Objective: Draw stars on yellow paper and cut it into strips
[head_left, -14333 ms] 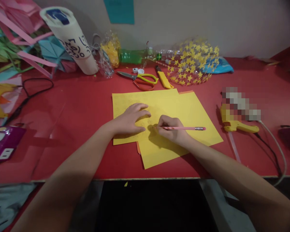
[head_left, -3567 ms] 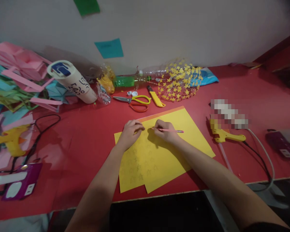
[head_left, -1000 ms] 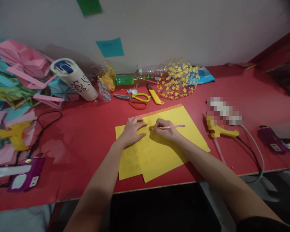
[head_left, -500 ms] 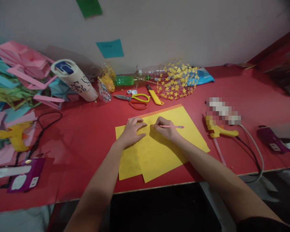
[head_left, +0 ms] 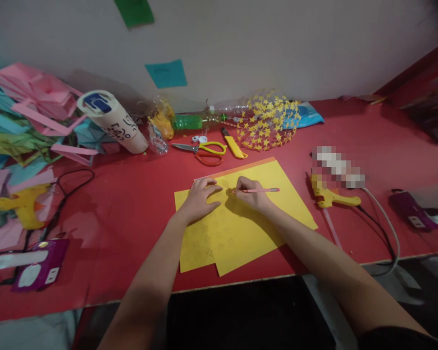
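Note:
Yellow sheets of paper (head_left: 255, 243) overlap on the red table, with faint pencil outlines on their left part. An orange edge shows behind them. My left hand (head_left: 201, 200) lies on the sheets' left side, fingers spread, holding nothing. In my right hand (head_left: 252, 193) is a pink pencil (head_left: 268, 190), pinched between the fingers, its tip at the paper just right of my left fingertips. Beyond the paper lie scissors (head_left: 209, 149) with one yellow and one red handle, and a yellow cutter (head_left: 235, 145).
Two yellow glue guns (head_left: 337, 199) (head_left: 25, 206) lie right and left, with cords. A white tumbler (head_left: 113, 121), a green bottle (head_left: 193, 121) and a star-covered clear dome (head_left: 268, 121) line the back. Folded paper shapes (head_left: 40, 97) fill the left. Purple boxes (head_left: 40, 265) sit at both sides.
The pencil and my right hand have shifted very slightly. My left hand stays in place on the paper.

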Demonstrator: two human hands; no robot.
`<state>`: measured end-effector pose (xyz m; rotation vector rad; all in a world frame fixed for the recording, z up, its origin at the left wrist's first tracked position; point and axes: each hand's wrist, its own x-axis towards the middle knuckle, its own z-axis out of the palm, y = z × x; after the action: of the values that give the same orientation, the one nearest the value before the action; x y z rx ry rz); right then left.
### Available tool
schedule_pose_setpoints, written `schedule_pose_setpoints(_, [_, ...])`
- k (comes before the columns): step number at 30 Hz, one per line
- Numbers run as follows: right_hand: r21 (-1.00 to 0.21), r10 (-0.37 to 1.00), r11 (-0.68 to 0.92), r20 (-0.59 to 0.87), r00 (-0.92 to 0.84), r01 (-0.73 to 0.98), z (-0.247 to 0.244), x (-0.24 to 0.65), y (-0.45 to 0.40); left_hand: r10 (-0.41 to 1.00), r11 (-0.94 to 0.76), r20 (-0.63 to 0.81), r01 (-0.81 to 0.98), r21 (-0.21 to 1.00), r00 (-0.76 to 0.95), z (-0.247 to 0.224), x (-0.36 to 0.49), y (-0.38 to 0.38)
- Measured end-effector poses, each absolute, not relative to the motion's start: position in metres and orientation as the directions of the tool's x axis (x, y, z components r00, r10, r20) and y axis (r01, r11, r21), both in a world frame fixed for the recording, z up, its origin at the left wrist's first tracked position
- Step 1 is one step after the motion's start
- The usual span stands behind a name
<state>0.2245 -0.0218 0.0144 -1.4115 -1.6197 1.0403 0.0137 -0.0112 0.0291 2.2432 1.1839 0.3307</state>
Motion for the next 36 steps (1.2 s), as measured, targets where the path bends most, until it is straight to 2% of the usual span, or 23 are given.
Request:
schedule_pose_setpoints(11, [-0.919, 0.979, 0.126, 0.055, -0.195, 0.374, 0.0138, 0.2291, -0.0221, 0.819, -0.438, -0.046, 0.675, 0.594, 0.572, 0.0292, 0.0139, -0.0118])
schedule_pose_setpoints(20, [-0.921, 0.981, 0.123, 0.058, -0.183, 0.370, 0.0132, 0.2276, -0.0232, 0.823, -0.422, -0.063, 0.683, 0.595, 0.564, 0.0307, 0.0145, -0.0118])
schedule_pose_setpoints(36, [-0.920, 0.976, 0.084, -0.001, -0.216, 0.382, 0.0166, 0.2227, -0.0284, 0.824, -0.429, -0.054, 0.684, 0.591, 0.563, 0.0304, 0.0146, -0.0124])
